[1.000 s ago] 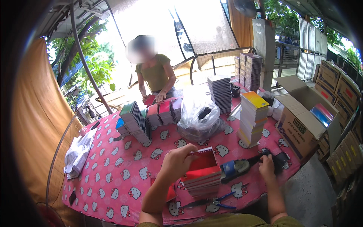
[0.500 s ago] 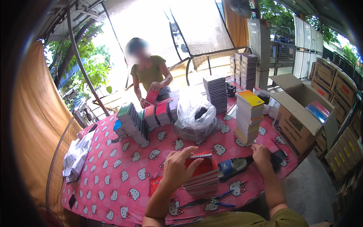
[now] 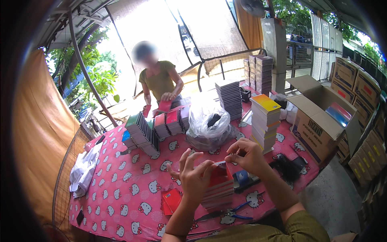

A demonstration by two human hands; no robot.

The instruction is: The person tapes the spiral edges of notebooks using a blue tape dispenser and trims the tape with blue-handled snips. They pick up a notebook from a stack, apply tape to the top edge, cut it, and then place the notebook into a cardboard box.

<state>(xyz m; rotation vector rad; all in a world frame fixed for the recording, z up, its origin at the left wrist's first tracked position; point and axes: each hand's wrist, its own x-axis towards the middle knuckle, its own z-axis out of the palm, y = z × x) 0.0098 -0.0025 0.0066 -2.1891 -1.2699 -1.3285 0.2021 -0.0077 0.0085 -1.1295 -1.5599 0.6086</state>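
In front of me stands a stack of small red notebooks [image 3: 217,195]. My left hand [image 3: 193,175] is at its top left, thumb and forefinger closed on the far edge of the top notebook, the other fingers raised. At the far right corner of that edge my right hand [image 3: 246,155] pinches with thumb and forefinger; what lies between the fingertips is too small to make out. Loose red notebooks [image 3: 172,199] lie left of the stack. Pliers with blue handles [image 3: 238,211] rest on the near side. A dark tray with a blue item [image 3: 244,177] sits right of the stack, partly hidden by my wrist.
A tangled black pile [image 3: 287,167] lies to the right. Beyond are a tall stack of pads with a yellow top [image 3: 265,121], a clear plastic bag [image 3: 207,127] and a dark notebook stack [image 3: 229,101]. An open carton [image 3: 318,131] stands right. Across the table, a person [image 3: 161,80] handles red covers.
My right hand has moved from beside the black pile, leftward and up, to the top notebook's far edge. My left hand stays at the stack. The other person's hands have shifted.
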